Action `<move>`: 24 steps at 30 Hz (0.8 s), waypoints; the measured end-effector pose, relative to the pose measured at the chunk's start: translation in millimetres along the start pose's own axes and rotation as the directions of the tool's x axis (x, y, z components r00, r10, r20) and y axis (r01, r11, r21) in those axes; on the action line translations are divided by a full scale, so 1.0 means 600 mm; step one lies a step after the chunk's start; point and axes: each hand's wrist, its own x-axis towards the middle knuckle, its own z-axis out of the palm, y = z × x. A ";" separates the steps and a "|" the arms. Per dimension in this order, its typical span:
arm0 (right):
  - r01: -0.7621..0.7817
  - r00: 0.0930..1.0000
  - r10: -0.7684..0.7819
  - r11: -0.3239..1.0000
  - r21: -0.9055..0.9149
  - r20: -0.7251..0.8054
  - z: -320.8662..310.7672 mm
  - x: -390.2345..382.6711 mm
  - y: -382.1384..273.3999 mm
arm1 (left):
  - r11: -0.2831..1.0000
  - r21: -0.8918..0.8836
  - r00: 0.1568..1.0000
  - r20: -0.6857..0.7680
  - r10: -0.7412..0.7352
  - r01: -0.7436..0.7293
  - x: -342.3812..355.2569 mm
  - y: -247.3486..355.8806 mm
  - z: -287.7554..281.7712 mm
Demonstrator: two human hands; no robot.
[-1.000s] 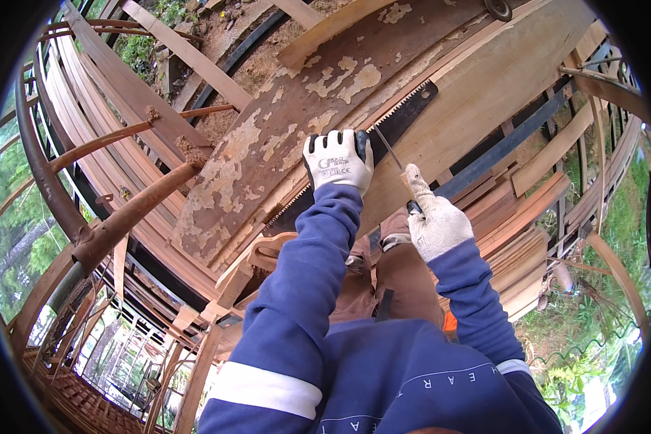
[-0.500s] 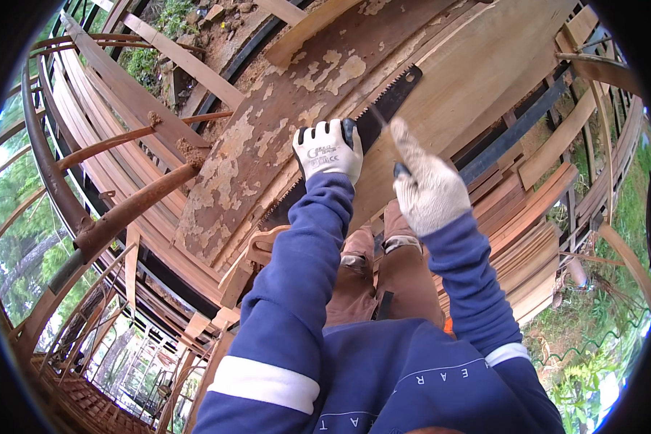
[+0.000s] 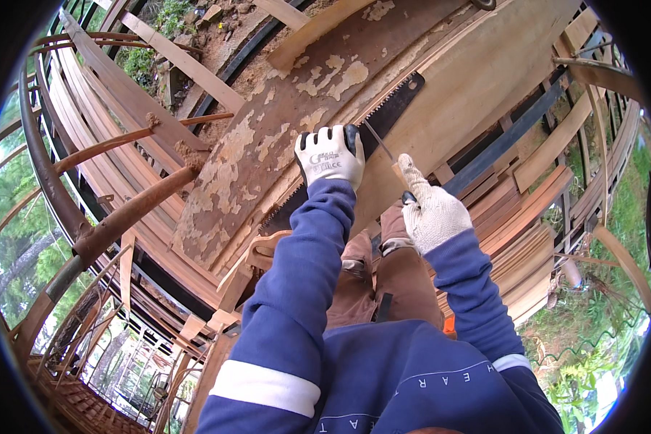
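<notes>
A handsaw with a dark blade lies slantwise along a wooden plank, its toothed edge facing up and left. Its wooden handle is at the lower left, partly behind my left sleeve. My left hand, in a white glove with dark fingertips, grips the middle of the blade, thumb on the right side. My right hand, gloved too, is closed around the handle of a thin metal file, forefinger stretched along it. The file's tip reaches the teeth just right of my left thumb.
Under the saw are a pale wide plank and a brown board with flaking patches. Stacked timber lies to the right, more long planks to the left. A rusty metal pipe juts in from the left.
My right hand has drawn back slightly down and to the right with the file, whose shaft now shows more clearly. My left hand and the saw have hardly moved.
</notes>
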 end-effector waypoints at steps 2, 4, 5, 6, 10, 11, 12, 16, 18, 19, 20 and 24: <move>0.012 1.000 -0.012 0.999 -0.031 -0.008 0.002 0.002 0.000 | 1.000 0.009 1.000 0.027 -0.014 0.014 0.000 0.002 -0.006; 0.023 1.000 -0.023 0.999 -0.028 -0.018 0.014 0.015 0.005 | 0.999 0.018 0.997 0.067 -0.031 0.030 0.001 0.004 -0.007; 0.033 0.999 -0.034 0.999 -0.011 -0.027 0.028 0.033 0.009 | 1.000 0.012 0.998 0.061 -0.029 0.029 0.004 0.001 -0.005; 0.049 0.998 -0.049 0.999 0.006 -0.041 0.038 0.051 0.012 | 0.999 0.014 0.997 0.068 -0.035 0.034 0.002 -0.001 -0.003; 0.052 0.994 -0.051 0.999 0.012 -0.100 0.027 0.144 -0.026 | 1.000 0.008 0.994 0.107 -0.017 0.016 0.006 0.015 -0.012; 0.068 0.981 -0.059 0.997 0.047 -0.184 0.002 0.134 -0.029 | 1.000 -0.004 0.991 0.134 -0.007 0.008 0.009 0.025 -0.016; 0.149 0.961 -0.119 0.983 0.108 -0.250 0.003 0.136 -0.037 | 0.998 0.039 0.990 0.136 -0.046 0.041 0.008 0.007 -0.014; 0.257 0.929 -0.225 0.963 0.075 -0.292 0.019 0.074 -0.002 | 0.998 -0.030 0.996 0.080 -0.045 0.048 0.003 -0.003 -0.011; 0.252 0.946 -0.241 0.967 0.025 -0.217 0.026 0.031 0.012 | 0.999 -0.046 1.000 0.000 -0.018 0.018 0.000 -0.007 0.001; 0.231 0.958 -0.224 0.973 0.017 -0.178 0.026 0.015 0.015 | 0.999 -0.052 1.000 -0.009 -0.013 0.012 0.000 -0.006 0.002; 0.210 0.968 -0.206 0.978 0.009 -0.139 0.027 0.003 0.016 | 0.998 -0.058 1.000 -0.019 -0.008 0.007 -0.001 -0.005 0.002; 0.192 0.973 -0.190 0.981 0.004 -0.127 0.029 -0.017 0.013 | 0.998 -0.056 1.000 0.015 -0.023 0.024 0.000 -0.002 -0.002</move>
